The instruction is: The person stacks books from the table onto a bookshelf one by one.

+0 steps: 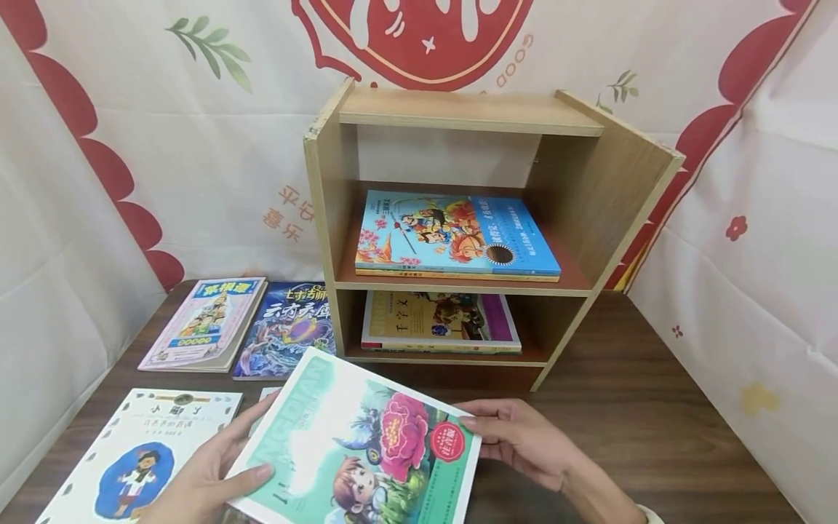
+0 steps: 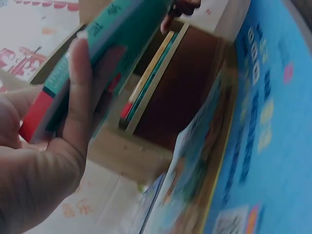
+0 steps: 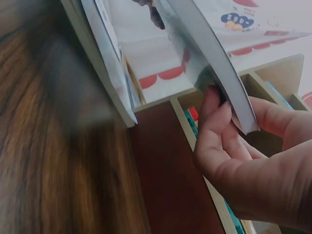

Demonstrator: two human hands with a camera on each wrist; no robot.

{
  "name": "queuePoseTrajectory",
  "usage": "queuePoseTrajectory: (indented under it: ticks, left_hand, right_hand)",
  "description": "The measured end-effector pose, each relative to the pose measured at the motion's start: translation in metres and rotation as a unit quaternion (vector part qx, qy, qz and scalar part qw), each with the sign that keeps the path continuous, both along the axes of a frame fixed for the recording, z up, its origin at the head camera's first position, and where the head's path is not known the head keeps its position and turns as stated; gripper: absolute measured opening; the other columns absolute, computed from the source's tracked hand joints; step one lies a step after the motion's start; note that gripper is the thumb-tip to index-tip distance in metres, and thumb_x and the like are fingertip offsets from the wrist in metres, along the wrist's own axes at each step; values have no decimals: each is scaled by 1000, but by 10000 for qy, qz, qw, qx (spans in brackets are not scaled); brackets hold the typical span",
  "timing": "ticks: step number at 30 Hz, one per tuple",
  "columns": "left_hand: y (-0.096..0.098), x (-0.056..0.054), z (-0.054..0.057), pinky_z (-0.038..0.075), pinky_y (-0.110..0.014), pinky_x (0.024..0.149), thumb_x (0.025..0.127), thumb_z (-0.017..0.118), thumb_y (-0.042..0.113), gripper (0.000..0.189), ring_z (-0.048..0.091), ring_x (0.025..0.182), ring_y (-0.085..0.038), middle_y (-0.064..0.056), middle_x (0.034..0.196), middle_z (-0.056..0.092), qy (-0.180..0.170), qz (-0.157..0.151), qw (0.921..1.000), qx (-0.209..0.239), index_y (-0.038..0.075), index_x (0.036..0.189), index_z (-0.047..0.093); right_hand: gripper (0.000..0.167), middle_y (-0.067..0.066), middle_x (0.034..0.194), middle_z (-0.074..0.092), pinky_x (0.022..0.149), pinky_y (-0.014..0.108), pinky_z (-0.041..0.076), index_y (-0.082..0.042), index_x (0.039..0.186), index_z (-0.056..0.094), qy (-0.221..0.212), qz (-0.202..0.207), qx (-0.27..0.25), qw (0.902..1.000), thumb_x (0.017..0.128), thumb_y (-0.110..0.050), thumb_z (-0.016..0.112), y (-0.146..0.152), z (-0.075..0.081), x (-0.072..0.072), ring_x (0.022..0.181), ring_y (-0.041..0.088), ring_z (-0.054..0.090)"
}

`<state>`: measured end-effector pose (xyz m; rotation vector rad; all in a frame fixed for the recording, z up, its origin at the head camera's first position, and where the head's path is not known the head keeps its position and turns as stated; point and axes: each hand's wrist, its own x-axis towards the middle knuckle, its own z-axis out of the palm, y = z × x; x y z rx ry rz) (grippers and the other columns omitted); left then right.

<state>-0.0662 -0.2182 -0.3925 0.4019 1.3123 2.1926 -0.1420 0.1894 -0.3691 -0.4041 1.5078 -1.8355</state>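
- The person's left hand [image 1: 212, 469] is at the bottom of the head view, left of the middle. It grips a green book [image 1: 327, 437], with the thumb on the front cover.
- The right hand [image 1: 524, 440] is at the lower right of the middle. It pinches the same book by its right edge, thumb on one side and fingers on the other.
- The green book is at the bottom middle of the frame, tilted, in front of the shelf. Its cover has a big pink flower, a child and a round red badge.
- In the left wrist view, the book's green spine has a red end. In the right wrist view, the white page edges show.
- The wooden shelf [image 1: 609, 189] stands right of the middle on a brown desk [image 1: 628, 378].
- A blue book [image 1: 425, 229] lies flat on its upper board, on top of a yellow-edged one.
- A gold and purple book [image 1: 439, 320] lies lower down, on another book.
- On the desk's left side are a pink book [image 1: 206, 320], a dark blue book [image 1: 288, 335] and, at the lower left, a white book [image 1: 137, 466].
- White cloth [image 1: 196, 145] with red trim hangs behind.
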Motion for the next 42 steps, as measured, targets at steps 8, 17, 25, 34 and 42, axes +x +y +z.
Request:
queuePoseTrajectory:
  ticks: [8, 17, 25, 34, 42]
  left_hand:
    - [28, -1, 1, 52, -53, 80, 101, 43, 1, 79, 56, 110, -46, -18, 137, 49, -305, 269, 9988, -277, 23, 152, -13]
    - [57, -6, 8, 58, -45, 62, 99, 45, -2, 79, 61, 100, -46, -22, 134, 47, 411, 672, 9969, -54, 23, 154, -5]
    - [80, -5, 10, 57, -47, 63, 100, 45, -1, 78, 62, 98, -46, -25, 133, 47, 484, 923, 9942, 255, 26, 155, -3]
    - [112, -15, 16, 53, -60, 64, 97, 54, 4, 77, 60, 104, -44, -26, 141, 40, 122, 2066, 9784, -4, 31, 154, 9]
    - [124, -33, 13, 53, -61, 65, 97, 53, 3, 74, 59, 108, -41, -19, 144, 40, 74, 2470, 9688, 190, 30, 154, 13]
  right_hand:
    - [28, 16, 112, 65, 88, 36, 52, 5, 122, 58, -39, -409, -200, 9990, 101, -11, 47, 18, -1, -2, 100, 24, 65]
    - [35, 14, 110, 65, 83, 35, 54, 6, 127, 47, 62, -1481, -315, 9885, 102, -19, 47, 22, 7, 0, 97, 22, 64]
    - [47, 13, 108, 66, 76, 35, 57, 10, 136, 32, 473, -2134, -200, 9756, 102, -17, 48, 24, 13, 7, 94, 21, 66]
    - [63, 12, 139, 48, 79, 36, 56, -9, 150, 26, 501, -3148, 900, 9436, 98, -23, 57, 14, 19, 20, 101, 20, 64]
    - [61, 17, 144, 40, 77, 27, 55, -3, 150, 27, 874, -3107, 914, 9421, 98, -17, 55, 15, 15, 24, 104, 13, 60]
